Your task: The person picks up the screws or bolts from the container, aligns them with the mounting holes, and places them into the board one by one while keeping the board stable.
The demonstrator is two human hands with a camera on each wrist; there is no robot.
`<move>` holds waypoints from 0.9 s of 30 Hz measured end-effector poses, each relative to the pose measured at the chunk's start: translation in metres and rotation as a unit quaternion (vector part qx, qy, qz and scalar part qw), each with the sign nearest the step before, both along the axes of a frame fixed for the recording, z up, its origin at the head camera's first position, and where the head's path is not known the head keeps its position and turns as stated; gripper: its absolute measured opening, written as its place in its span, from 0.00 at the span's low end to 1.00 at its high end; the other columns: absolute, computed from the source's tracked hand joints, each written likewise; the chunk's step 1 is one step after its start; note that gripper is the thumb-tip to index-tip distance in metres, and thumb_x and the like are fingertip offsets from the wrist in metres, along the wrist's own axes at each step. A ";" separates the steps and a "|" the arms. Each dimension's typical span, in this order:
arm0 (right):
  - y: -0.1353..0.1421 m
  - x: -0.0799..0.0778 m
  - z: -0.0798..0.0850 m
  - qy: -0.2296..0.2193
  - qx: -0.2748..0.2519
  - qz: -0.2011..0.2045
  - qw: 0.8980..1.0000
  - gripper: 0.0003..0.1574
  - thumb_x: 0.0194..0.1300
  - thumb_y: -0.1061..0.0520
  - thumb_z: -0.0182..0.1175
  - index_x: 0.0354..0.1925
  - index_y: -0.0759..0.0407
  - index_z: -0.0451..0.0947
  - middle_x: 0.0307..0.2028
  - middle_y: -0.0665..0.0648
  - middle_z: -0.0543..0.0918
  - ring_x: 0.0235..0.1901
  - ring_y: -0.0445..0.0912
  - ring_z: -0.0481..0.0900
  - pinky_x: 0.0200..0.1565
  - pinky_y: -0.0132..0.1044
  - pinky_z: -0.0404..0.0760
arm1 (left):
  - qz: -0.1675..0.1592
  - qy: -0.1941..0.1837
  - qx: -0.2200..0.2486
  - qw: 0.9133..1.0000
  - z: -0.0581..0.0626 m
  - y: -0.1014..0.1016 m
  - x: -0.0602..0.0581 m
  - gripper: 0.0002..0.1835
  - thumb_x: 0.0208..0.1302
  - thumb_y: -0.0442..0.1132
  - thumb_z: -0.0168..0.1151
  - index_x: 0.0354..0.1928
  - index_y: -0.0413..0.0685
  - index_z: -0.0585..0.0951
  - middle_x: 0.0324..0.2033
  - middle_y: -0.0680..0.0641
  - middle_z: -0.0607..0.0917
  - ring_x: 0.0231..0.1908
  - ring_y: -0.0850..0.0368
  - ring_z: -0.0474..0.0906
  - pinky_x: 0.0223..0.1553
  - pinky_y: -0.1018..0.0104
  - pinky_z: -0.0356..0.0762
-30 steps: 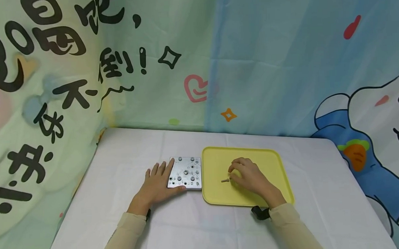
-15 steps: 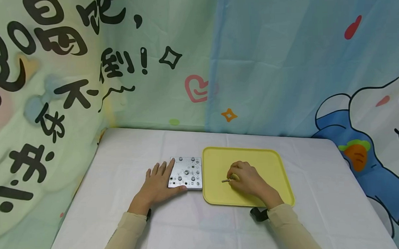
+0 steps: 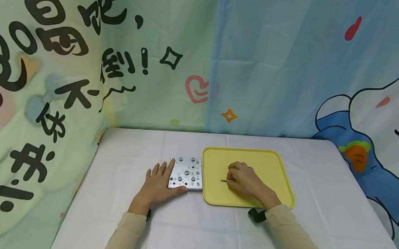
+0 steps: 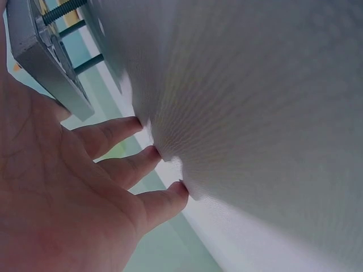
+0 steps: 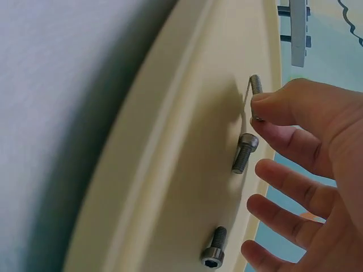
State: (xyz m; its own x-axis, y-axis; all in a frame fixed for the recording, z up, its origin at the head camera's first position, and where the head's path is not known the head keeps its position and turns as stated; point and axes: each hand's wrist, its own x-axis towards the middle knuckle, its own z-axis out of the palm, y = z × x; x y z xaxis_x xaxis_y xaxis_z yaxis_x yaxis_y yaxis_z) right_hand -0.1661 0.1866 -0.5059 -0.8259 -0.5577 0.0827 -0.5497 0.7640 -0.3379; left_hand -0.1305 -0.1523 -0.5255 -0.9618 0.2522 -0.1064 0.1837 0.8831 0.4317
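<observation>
My right hand (image 3: pixel 246 180) is over the yellow tray (image 3: pixel 260 157), its thumb and index finger pinching a small metal bolt (image 5: pixel 257 85). The bolt's threaded end sticks out past the fingertips; its other end is hidden by them. Below it in the right wrist view, two socket-head bolts lie on the tray, one bolt (image 5: pixel 245 153) close to the fingers and another bolt (image 5: pixel 214 249) lower down. My left hand (image 3: pixel 158 184) lies with fingers spread at the left side of a silver metal plate (image 3: pixel 186 172), thumb and index finger touching it. Its other fingertips press on the white cloth.
The plate carries several bolts and holes, and bolt shanks (image 4: pixel 88 63) stick out beneath it. It stands right beside the tray's left edge. A white cloth (image 3: pixel 203 219) covers the table, with printed curtains (image 3: pixel 270 63) behind and at the left.
My right hand has shifted slightly left and its fingertips cover more of the bolt. The left hand and the plate have stayed in place.
</observation>
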 end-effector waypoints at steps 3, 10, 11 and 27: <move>-0.001 -0.001 0.000 0.016 -0.010 0.006 1.000 0.08 0.61 0.59 0.69 0.29 0.49 0.80 0.53 0.64 0.79 0.53 0.64 0.74 0.48 0.64 0.74 | 0.001 -0.001 -0.001 1.000 0.000 0.000 0.000 0.60 0.55 0.80 0.54 0.81 0.56 0.48 0.74 0.36 0.60 0.74 0.34 0.49 0.69 0.33 0.45; -0.004 -0.003 0.000 0.027 -0.022 0.004 0.999 0.09 0.60 0.58 0.69 0.27 0.49 0.78 0.52 0.64 0.79 0.53 0.63 0.75 0.49 0.63 0.74 | 0.001 0.001 -0.002 1.000 -0.002 0.000 -0.001 0.60 0.55 0.80 0.54 0.81 0.56 0.48 0.74 0.36 0.60 0.74 0.34 0.49 0.69 0.34 0.45; -0.004 -0.003 0.000 0.028 -0.021 0.003 0.999 0.09 0.60 0.57 0.69 0.27 0.49 0.78 0.52 0.64 0.79 0.53 0.63 0.75 0.49 0.63 0.74 | 0.001 0.001 -0.002 1.000 -0.002 0.000 -0.001 0.60 0.55 0.80 0.54 0.81 0.56 0.48 0.74 0.36 0.60 0.74 0.34 0.49 0.69 0.34 0.45; -0.017 -0.010 0.013 0.060 -0.025 0.010 0.998 0.05 0.60 0.59 0.67 0.29 0.53 0.80 0.52 0.62 0.80 0.54 0.61 0.76 0.50 0.62 0.74 | 0.002 0.005 -0.007 1.000 -0.004 0.000 -0.001 0.60 0.54 0.80 0.54 0.81 0.56 0.48 0.74 0.36 0.60 0.73 0.34 0.50 0.69 0.34 0.46</move>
